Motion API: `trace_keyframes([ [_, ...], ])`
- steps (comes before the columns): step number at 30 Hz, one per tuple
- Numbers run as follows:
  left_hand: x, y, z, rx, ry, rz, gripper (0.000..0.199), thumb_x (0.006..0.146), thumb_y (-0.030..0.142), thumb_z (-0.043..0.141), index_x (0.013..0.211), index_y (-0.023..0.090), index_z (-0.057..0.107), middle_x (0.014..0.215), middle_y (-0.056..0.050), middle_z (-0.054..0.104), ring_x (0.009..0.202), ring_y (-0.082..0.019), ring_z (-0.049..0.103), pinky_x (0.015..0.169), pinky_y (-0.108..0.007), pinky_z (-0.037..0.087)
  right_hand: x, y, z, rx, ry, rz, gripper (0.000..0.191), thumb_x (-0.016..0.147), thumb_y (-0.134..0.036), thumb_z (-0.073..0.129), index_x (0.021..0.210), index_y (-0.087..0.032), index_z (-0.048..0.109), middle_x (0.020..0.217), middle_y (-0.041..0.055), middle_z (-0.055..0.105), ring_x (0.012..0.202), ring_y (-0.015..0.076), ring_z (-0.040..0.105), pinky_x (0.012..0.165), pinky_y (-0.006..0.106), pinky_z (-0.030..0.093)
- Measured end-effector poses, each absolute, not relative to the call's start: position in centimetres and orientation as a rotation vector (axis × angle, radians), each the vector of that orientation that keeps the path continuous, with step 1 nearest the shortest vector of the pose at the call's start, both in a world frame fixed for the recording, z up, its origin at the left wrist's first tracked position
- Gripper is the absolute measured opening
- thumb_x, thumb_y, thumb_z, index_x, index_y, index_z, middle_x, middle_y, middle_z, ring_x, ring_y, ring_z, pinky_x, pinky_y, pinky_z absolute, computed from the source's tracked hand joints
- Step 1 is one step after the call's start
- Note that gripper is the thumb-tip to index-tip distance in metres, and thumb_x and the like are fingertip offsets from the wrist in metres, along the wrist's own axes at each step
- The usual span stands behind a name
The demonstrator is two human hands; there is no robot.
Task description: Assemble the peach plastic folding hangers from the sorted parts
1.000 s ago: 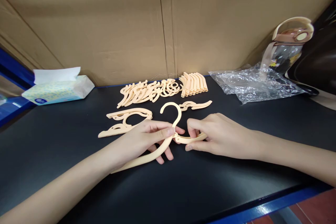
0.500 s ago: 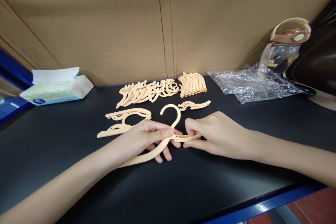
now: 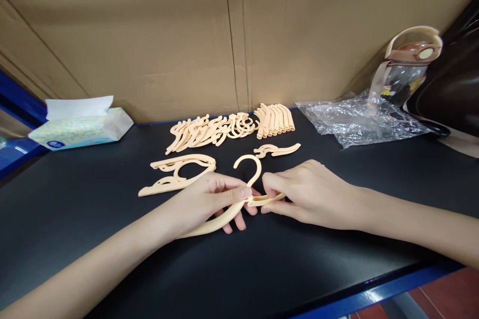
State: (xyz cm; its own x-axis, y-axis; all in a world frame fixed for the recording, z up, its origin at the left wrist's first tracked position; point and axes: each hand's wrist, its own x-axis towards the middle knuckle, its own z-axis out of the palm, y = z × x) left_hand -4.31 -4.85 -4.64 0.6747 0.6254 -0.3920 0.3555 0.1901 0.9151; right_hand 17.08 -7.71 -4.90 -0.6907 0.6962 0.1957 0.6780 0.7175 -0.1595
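Note:
My left hand (image 3: 220,197) pinches a cream plastic hanger (image 3: 215,225) at its middle joint, thumb on top and fingers beneath. The hanger's hook (image 3: 256,164) points up and curls to the left, while one long arm runs down to the left. Closed round a short curved cream piece (image 3: 260,201) at the joint's right side is my right hand (image 3: 299,194), which hides the piece's far end. Behind my left hand lies a folded hanger (image 3: 183,160) with a round opening.
Several loose cream parts (image 3: 198,132) and a row of curved pieces (image 3: 275,120) lie at the back. Another jointed piece (image 3: 279,150) rests nearer. A tissue pack (image 3: 82,127) is left; a clear plastic bag (image 3: 366,119) and bottle (image 3: 402,79) are right.
The held hanger has shifted slightly right and toward me, and its hook has tilted a little to the right. Both hands keep their hold.

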Motion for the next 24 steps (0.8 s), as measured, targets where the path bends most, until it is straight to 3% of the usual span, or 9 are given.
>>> trace_keyframes([
  [12, -3.97, -4.91, -5.06, 1.439, 0.914, 0.257, 0.032, 0.082, 0.044, 0.060, 0.082, 0.013, 0.069, 0.075, -0.001, 0.066, 0.061, -0.010, 0.061, 0.052, -0.016, 0.051, 17.03, -8.00, -4.75, -1.079, -2.707, 0.193, 0.010, 0.090, -0.033, 0.053, 0.091, -0.023, 0.051, 0.068, -0.0066, 0.065, 0.047, 0.0086, 0.048, 0.046, 0.022, 0.018],
  [24, -4.24, -4.97, -5.32, 1.503, 0.896, 0.263, 0.031, 0.086, 0.042, 0.053, 0.082, 0.014, 0.066, 0.072, -0.002, 0.066, 0.062, -0.012, 0.062, 0.053, -0.018, 0.051, 17.15, -7.91, -4.92, -1.096, -2.693, 0.349, 0.014, 0.091, -0.037, 0.051, 0.089, -0.024, 0.048, 0.068, -0.0068, 0.065, 0.050, 0.0097, 0.051, 0.048, 0.021, 0.026],
])
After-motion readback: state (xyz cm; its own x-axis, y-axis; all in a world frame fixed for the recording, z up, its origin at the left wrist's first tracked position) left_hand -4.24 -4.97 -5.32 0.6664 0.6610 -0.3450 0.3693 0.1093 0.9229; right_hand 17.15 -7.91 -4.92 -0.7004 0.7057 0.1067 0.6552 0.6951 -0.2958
